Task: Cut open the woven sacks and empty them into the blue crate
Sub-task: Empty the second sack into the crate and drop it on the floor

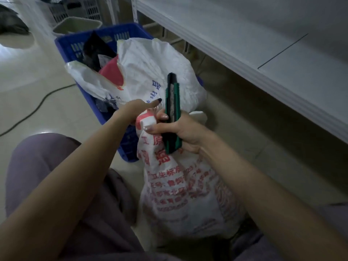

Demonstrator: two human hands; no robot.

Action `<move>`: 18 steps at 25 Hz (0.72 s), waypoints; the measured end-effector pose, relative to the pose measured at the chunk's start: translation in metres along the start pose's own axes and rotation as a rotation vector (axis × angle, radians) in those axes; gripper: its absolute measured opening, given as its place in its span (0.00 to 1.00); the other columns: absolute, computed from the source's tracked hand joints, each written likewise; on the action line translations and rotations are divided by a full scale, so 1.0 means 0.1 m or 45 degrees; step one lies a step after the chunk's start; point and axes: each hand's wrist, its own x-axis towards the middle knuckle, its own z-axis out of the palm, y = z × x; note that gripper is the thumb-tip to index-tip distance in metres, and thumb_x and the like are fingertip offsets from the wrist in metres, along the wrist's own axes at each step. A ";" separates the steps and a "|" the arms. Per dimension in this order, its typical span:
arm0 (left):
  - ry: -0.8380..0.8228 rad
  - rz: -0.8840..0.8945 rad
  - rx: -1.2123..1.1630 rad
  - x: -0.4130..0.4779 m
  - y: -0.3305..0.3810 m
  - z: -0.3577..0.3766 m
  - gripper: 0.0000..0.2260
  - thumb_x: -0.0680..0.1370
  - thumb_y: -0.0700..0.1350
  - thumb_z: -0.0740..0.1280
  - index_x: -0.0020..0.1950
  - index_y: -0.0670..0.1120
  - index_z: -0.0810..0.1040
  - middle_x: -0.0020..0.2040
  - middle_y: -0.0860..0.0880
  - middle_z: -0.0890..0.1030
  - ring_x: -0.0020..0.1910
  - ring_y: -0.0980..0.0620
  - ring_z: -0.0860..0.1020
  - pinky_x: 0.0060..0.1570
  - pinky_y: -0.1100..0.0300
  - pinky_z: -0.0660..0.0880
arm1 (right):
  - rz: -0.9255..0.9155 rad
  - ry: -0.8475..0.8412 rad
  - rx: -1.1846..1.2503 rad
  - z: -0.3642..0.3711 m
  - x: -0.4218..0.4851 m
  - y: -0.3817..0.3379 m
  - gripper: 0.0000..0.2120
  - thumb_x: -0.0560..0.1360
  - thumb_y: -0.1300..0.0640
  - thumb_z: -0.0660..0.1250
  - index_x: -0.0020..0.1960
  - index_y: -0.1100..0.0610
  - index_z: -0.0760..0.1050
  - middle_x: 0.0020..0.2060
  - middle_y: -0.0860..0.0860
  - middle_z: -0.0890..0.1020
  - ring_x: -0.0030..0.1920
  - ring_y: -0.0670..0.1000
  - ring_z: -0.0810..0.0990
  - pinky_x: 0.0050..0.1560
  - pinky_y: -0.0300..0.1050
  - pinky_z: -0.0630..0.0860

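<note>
Head view: at far left the crate (75, 44) stands on the floor, already holding dark and red stuff. A cut sack (150, 68) slumps across its near corner, mouth torn wide toward the crate, so one sack looks opened and at least partly tipped out; how much is still inside it cannot be told. Next comes the left hand (135, 108), which appears to grip the bunched neck of a second sack (188, 194), most fingers hidden in the folds and one finger straight toward the knife. This sack, printed in red, stands upright between the person's knees, just beside the crate, full and seemingly uncut; its long axis runs floor to neck, neck up. The knife (172, 110) points up and away, its length roughly in line with the sack; whether the blade is out is unclear. The right hand (180, 130) wraps it, fingertips against the neck. So the cutting and emptying of this sack remain
</note>
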 end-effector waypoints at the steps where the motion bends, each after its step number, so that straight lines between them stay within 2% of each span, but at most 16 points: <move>1: -0.074 0.002 -0.070 -0.06 0.02 0.00 0.13 0.79 0.47 0.60 0.36 0.44 0.71 0.17 0.52 0.74 0.32 0.48 0.72 0.41 0.52 0.76 | 0.038 -0.048 -0.087 0.00 -0.03 -0.06 0.16 0.72 0.65 0.70 0.32 0.57 0.66 0.31 0.49 0.76 0.35 0.45 0.77 0.43 0.39 0.77; 2: -0.084 0.030 -0.034 -0.13 0.04 -0.01 0.13 0.79 0.45 0.61 0.35 0.43 0.70 0.17 0.50 0.73 0.31 0.48 0.72 0.34 0.57 0.74 | 0.075 -0.036 -0.184 -0.05 -0.04 -0.13 0.13 0.73 0.61 0.71 0.33 0.58 0.70 0.31 0.51 0.77 0.34 0.46 0.78 0.41 0.40 0.78; 3: -0.046 0.067 0.033 -0.19 0.05 -0.04 0.13 0.78 0.43 0.62 0.34 0.41 0.69 0.19 0.48 0.73 0.29 0.48 0.70 0.27 0.61 0.72 | 0.090 0.070 -0.288 -0.13 -0.03 -0.19 0.11 0.72 0.58 0.71 0.35 0.59 0.73 0.31 0.52 0.79 0.33 0.47 0.79 0.40 0.41 0.79; 5: 0.114 0.240 0.134 -0.24 0.03 -0.13 0.13 0.77 0.40 0.63 0.33 0.39 0.69 0.25 0.45 0.70 0.25 0.50 0.67 0.19 0.68 0.66 | 0.028 0.466 -0.512 -0.35 0.04 -0.28 0.11 0.71 0.59 0.73 0.35 0.58 0.72 0.28 0.51 0.81 0.31 0.48 0.80 0.37 0.43 0.79; 6: 0.182 0.324 0.052 -0.24 0.00 -0.19 0.11 0.77 0.39 0.62 0.34 0.39 0.69 0.27 0.45 0.70 0.24 0.50 0.68 0.18 0.68 0.65 | -0.005 0.653 -0.630 -0.47 0.11 -0.30 0.14 0.71 0.60 0.74 0.35 0.55 0.69 0.27 0.50 0.79 0.31 0.48 0.79 0.37 0.43 0.78; 7: 0.200 0.373 -0.145 -0.24 -0.04 -0.25 0.10 0.78 0.37 0.60 0.36 0.39 0.69 0.28 0.45 0.70 0.23 0.52 0.70 0.19 0.68 0.66 | -0.009 0.769 -0.738 -0.55 0.17 -0.29 0.16 0.71 0.60 0.74 0.35 0.54 0.67 0.29 0.49 0.77 0.32 0.48 0.78 0.38 0.43 0.76; 9: 0.180 0.406 -0.614 -0.30 -0.12 -0.32 0.11 0.80 0.35 0.57 0.37 0.41 0.69 0.27 0.48 0.73 0.20 0.57 0.73 0.22 0.67 0.70 | 0.091 0.831 -0.852 -0.64 0.35 -0.21 0.13 0.71 0.56 0.74 0.41 0.55 0.69 0.37 0.51 0.76 0.39 0.49 0.77 0.42 0.44 0.72; 10: 0.159 0.430 -0.818 -0.34 -0.16 -0.35 0.11 0.80 0.35 0.56 0.38 0.41 0.70 0.28 0.48 0.74 0.21 0.57 0.75 0.24 0.66 0.73 | 0.207 0.809 -0.890 -0.66 0.45 -0.15 0.14 0.71 0.54 0.74 0.48 0.57 0.70 0.42 0.52 0.76 0.44 0.51 0.77 0.45 0.44 0.72; 12: 0.111 0.457 -1.129 -0.36 -0.23 -0.40 0.09 0.81 0.36 0.56 0.43 0.41 0.72 0.30 0.48 0.76 0.26 0.56 0.78 0.30 0.62 0.76 | 0.443 0.693 -0.953 -0.62 0.60 0.00 0.25 0.70 0.49 0.74 0.59 0.61 0.69 0.51 0.55 0.76 0.51 0.54 0.76 0.48 0.45 0.73; 14: 0.084 0.428 -1.302 -0.31 -0.27 -0.43 0.07 0.80 0.37 0.56 0.48 0.39 0.73 0.38 0.45 0.78 0.36 0.51 0.80 0.42 0.56 0.79 | 0.521 0.609 -0.949 -0.56 0.70 0.19 0.33 0.69 0.47 0.75 0.64 0.64 0.68 0.55 0.57 0.77 0.56 0.57 0.77 0.48 0.46 0.74; 15: 0.095 0.394 -1.363 -0.30 -0.26 -0.45 0.07 0.80 0.37 0.56 0.48 0.39 0.74 0.42 0.44 0.79 0.41 0.49 0.80 0.47 0.54 0.78 | 0.488 0.619 -0.920 -0.52 0.75 0.29 0.33 0.68 0.48 0.75 0.65 0.64 0.68 0.55 0.58 0.77 0.57 0.57 0.77 0.48 0.45 0.74; 18: 0.191 0.311 -1.407 -0.28 -0.19 -0.46 0.08 0.80 0.38 0.57 0.44 0.43 0.74 0.43 0.44 0.80 0.42 0.49 0.80 0.46 0.55 0.78 | 0.273 0.845 -0.644 -0.43 0.91 0.47 0.24 0.67 0.56 0.77 0.59 0.62 0.74 0.48 0.54 0.79 0.51 0.54 0.79 0.46 0.43 0.74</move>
